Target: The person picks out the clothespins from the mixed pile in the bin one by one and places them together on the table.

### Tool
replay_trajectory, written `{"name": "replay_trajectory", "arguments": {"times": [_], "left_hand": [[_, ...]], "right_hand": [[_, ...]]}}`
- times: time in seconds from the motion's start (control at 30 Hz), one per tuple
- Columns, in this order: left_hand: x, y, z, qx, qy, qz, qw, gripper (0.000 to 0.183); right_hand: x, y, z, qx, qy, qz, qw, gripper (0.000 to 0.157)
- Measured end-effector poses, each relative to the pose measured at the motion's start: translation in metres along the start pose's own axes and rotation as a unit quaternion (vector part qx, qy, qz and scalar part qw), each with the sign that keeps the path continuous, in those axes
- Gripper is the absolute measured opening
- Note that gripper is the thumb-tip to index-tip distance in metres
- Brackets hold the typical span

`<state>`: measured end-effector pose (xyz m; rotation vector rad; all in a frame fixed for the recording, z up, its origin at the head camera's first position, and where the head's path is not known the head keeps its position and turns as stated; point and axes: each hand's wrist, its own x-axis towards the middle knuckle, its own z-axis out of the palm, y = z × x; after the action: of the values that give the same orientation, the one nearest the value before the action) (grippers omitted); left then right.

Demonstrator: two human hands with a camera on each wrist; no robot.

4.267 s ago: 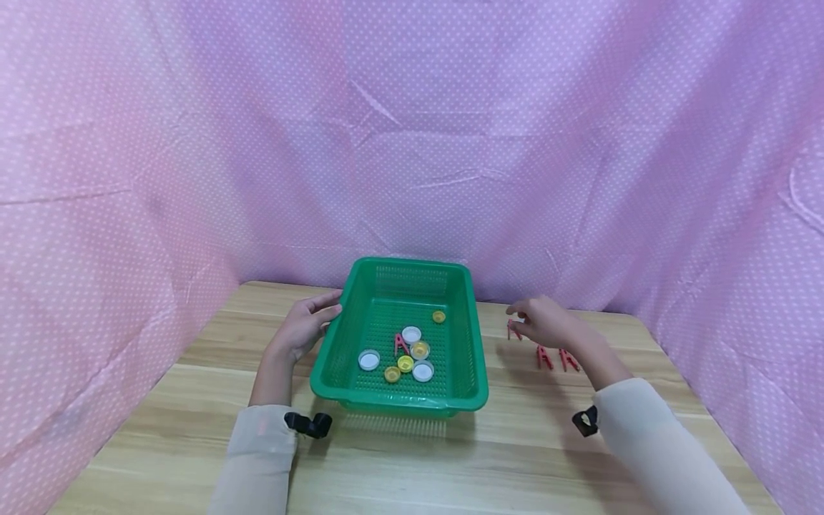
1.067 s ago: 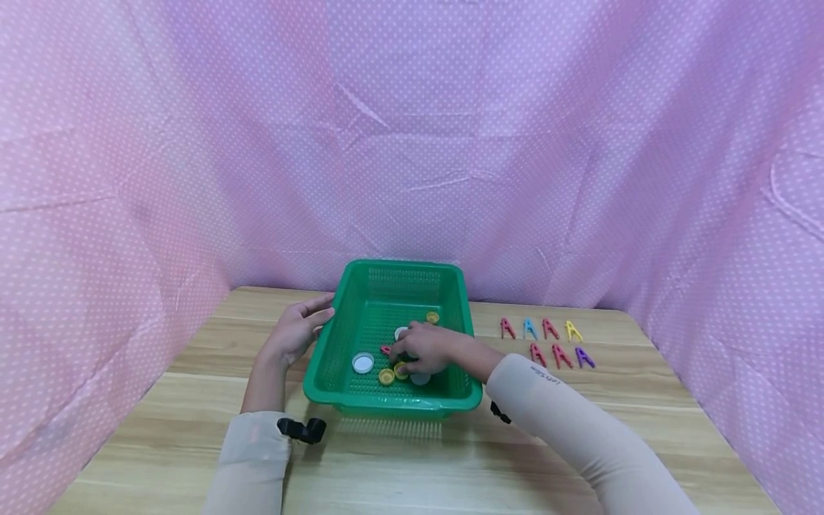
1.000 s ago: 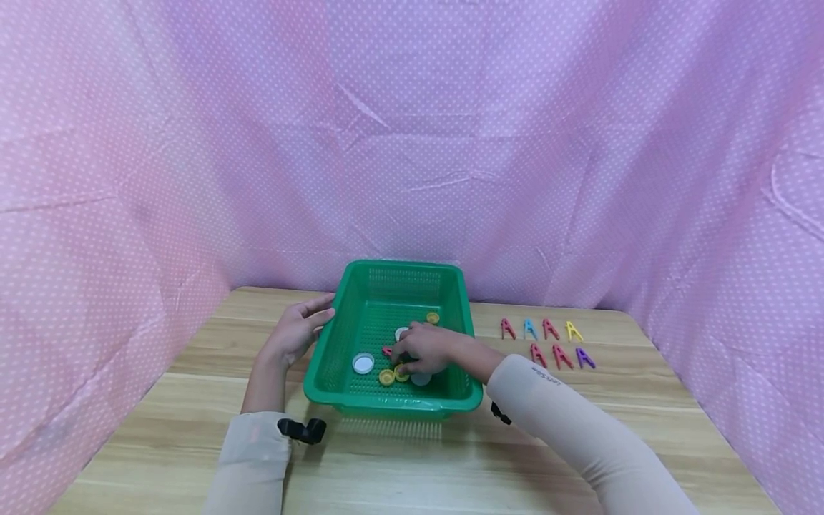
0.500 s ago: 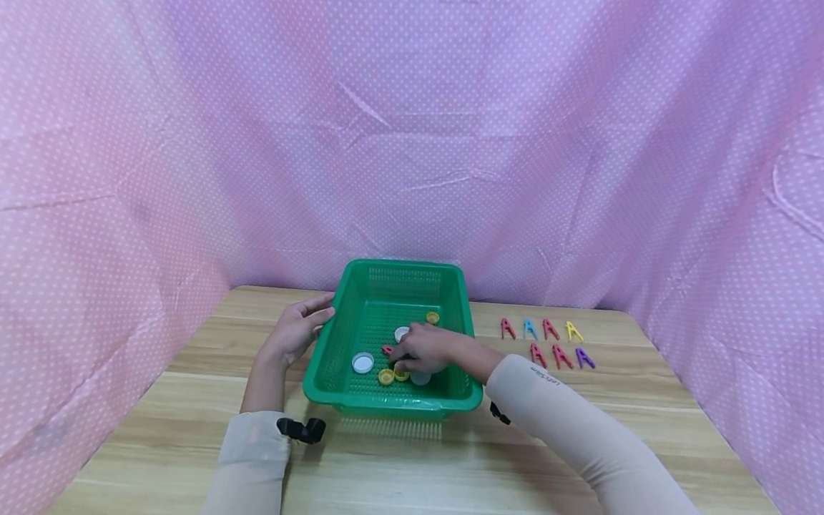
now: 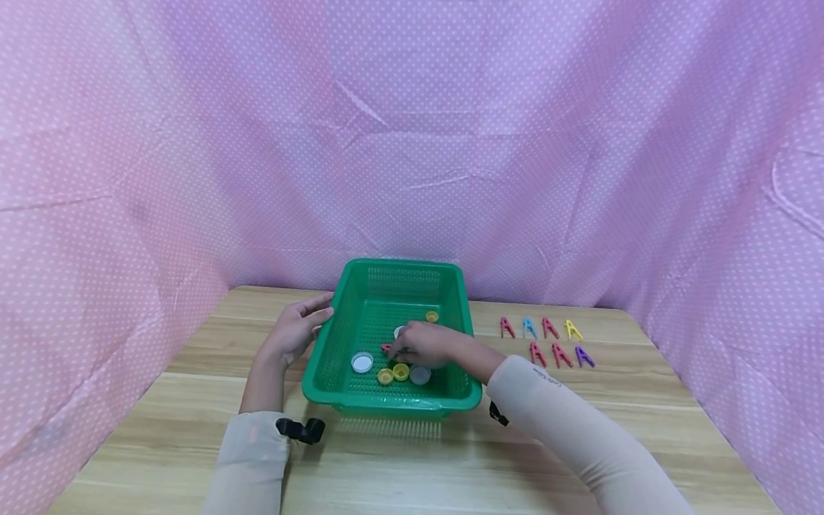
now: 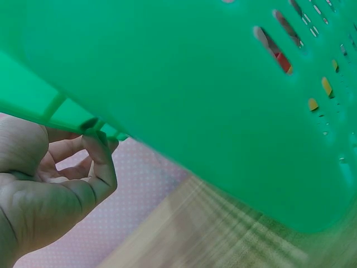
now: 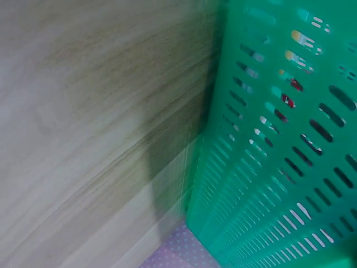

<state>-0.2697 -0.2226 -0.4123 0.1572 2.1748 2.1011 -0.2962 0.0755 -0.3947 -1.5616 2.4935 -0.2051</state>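
Observation:
My left hand (image 5: 295, 333) grips the left rim of the green plastic basket (image 5: 393, 402), its thumb and fingers curled at the edge in the left wrist view. Inside the basket my right hand (image 5: 426, 345) is palm down with bent fingers, pinching a small red clothespin (image 5: 386, 347) whose end sticks out at the fingertips. The rest of the clothespin is hidden. Yellow round caps (image 5: 400, 372) and a greyish cap (image 5: 420, 375) lie just in front of the hand. A white cap (image 5: 363, 363) is to its left, and another yellow cap (image 5: 432, 316) lies behind it.
Right of the basket, several clothespins stand out in two rows on the wooden table (image 5: 515, 465), among them a blue one (image 5: 529, 327), a yellow one (image 5: 573, 330) and a purple one (image 5: 584, 356). A pink dotted curtain (image 5: 412, 143) encloses the table's back and sides.
My right hand has come from the clothespins on the table into the basket. Over the last second it has lifted slightly, uncovering a yellow cap. The left hand stays at the rim.

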Motion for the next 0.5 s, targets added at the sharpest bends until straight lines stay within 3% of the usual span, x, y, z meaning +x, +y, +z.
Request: {"name": "replay_trajectory", "arguments": {"times": [0.5], "left_hand": [[0.0,-0.001,-0.001,0.002,-0.002,0.005,1.0,0.052]], "right_hand": [[-0.008,0.0,-0.011,0.001,0.044,-0.03,0.999,0.023]]}}
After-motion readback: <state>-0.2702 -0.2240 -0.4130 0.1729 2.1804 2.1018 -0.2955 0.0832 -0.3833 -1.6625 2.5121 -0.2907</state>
